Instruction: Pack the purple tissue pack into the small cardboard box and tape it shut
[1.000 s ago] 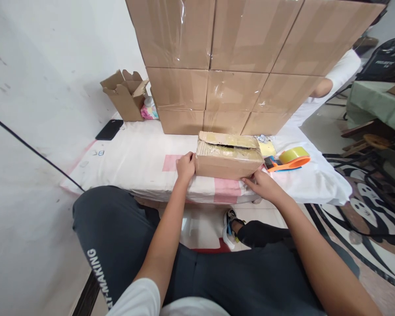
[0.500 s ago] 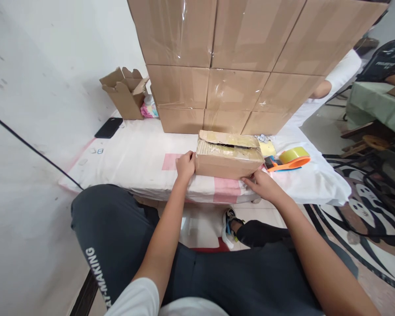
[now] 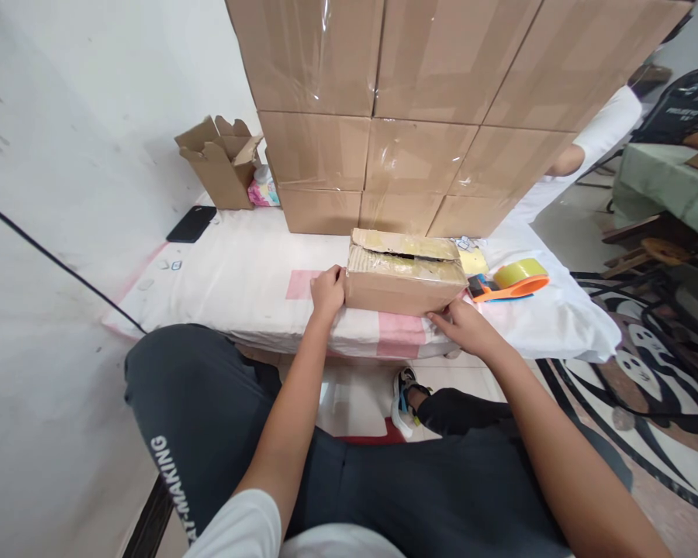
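Observation:
A small worn cardboard box (image 3: 404, 291) rests near the front edge of the cloth-covered table (image 3: 250, 271). Clear tape covers its top, where a dark gap shows between the flaps. My left hand (image 3: 328, 292) grips the box's left end, its fingertips partly hidden behind the corner. At the lower right corner, my right hand (image 3: 462, 325) holds the box with the thumb along the front bottom edge. Just right of the box lies an orange tape dispenser (image 3: 512, 291) with a yellowish tape roll (image 3: 520, 271).
Stacked, taped cartons (image 3: 419, 155) rise behind the box. An open carton (image 3: 218, 170), a tissue pack (image 3: 264, 190) and a black phone (image 3: 191, 224) are at the back left. Beyond the stack on the right, a person's white sleeve (image 3: 608, 128) shows.
Both hands stay on the box in the same grip. Nothing has visibly moved apart from a very slight shift of the view.

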`<state>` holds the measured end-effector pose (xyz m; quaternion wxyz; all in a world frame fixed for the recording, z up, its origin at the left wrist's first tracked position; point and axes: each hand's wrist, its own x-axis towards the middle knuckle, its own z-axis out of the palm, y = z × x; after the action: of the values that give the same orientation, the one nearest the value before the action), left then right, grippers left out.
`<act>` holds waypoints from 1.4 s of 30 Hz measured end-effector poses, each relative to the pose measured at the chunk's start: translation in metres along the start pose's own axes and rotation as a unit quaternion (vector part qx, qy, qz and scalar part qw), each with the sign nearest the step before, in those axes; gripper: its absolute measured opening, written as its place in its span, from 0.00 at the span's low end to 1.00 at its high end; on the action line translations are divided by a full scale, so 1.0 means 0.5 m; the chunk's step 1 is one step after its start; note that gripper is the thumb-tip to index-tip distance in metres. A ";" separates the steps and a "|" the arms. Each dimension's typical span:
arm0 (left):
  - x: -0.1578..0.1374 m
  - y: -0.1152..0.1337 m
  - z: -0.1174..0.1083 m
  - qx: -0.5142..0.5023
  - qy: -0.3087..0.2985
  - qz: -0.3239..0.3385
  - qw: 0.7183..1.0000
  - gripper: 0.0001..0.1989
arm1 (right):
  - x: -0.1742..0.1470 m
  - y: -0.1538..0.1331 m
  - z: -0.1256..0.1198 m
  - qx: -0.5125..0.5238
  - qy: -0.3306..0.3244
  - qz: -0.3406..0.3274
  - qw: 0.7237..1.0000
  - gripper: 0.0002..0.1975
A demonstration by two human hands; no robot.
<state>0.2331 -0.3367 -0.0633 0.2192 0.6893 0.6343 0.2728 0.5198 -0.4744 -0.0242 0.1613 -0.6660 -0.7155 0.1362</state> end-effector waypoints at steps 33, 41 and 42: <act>-0.002 0.003 -0.004 -0.010 0.002 0.006 1.000 0.15 | 0.002 -0.001 0.003 -0.012 -0.020 0.022 1.000 0.09; -0.001 0.000 -0.001 -0.020 0.003 0.006 1.000 0.16 | 0.002 0.005 0.005 -0.002 0.000 -0.004 1.000 0.10; -0.001 -0.001 0.000 -0.023 0.003 0.005 1.000 0.16 | 0.003 0.004 0.007 0.004 0.005 -0.007 1.000 0.11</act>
<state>0.2327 -0.3370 -0.0636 0.2313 0.6865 0.6252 0.2904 0.5200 -0.4729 -0.0283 0.1686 -0.6612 -0.7186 0.1343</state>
